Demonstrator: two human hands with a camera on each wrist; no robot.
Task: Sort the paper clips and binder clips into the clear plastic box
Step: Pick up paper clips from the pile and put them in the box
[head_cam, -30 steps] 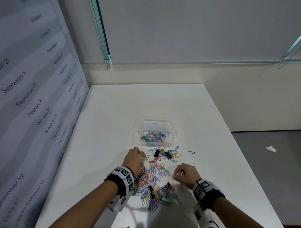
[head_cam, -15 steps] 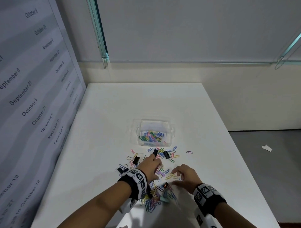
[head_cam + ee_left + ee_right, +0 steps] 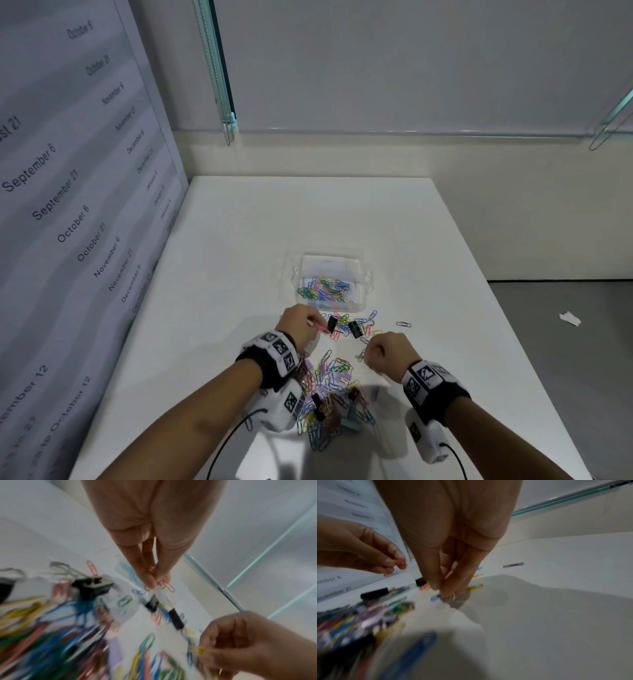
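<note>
Our left hand (image 3: 297, 323) has lifted toward frame centre, now pinching pink paper clips (image 3: 163, 584) just below the clear plastic box (image 3: 329, 281); our right hand (image 3: 388, 354) pinches a yellow clip (image 3: 199, 650). Both look ready to drop in.

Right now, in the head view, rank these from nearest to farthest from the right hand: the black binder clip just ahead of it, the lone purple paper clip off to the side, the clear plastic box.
1. black binder clip, just ahead-left of the right hand.
2. purple paper clip, alone, ahead-right.
3. clear plastic box, beyond both.
</note>
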